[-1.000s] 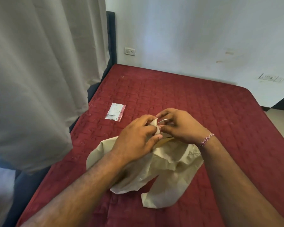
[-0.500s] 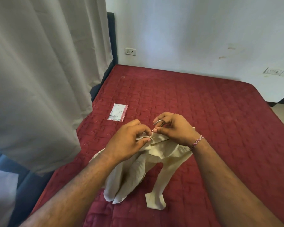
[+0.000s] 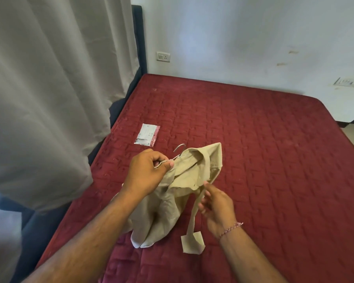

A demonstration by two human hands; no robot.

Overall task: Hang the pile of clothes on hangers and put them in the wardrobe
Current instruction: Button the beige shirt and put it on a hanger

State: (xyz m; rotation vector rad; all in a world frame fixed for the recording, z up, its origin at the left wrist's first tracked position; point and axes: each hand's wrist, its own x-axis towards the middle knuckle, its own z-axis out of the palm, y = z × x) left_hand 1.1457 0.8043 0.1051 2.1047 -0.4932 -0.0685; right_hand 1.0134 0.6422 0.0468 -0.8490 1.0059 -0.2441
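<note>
A beige shirt (image 3: 184,176) hangs crumpled from a metal wire hanger (image 3: 179,150) above the red bed (image 3: 274,152). Only the hanger's hook and a short piece of wire show; the rest is inside the shirt. My left hand (image 3: 147,172) pinches the hanger wire and the shirt's shoulder at the left. My right hand (image 3: 216,203) is lower, to the right, with its fingers curled round the shirt's front edge near a hanging strip of fabric (image 3: 192,240) whose end lies on the bed.
A small white and red packet (image 3: 147,136) lies on the bed behind the shirt. A grey curtain (image 3: 49,99) hangs at the left beside the dark bed frame (image 3: 139,48). White wall with sockets (image 3: 163,56) stands behind the bed.
My hands have moved apart. The left keeps the hanger wire, the right has dropped from the hook to the shirt's front. The shirt now hangs spread with its collar showing.
</note>
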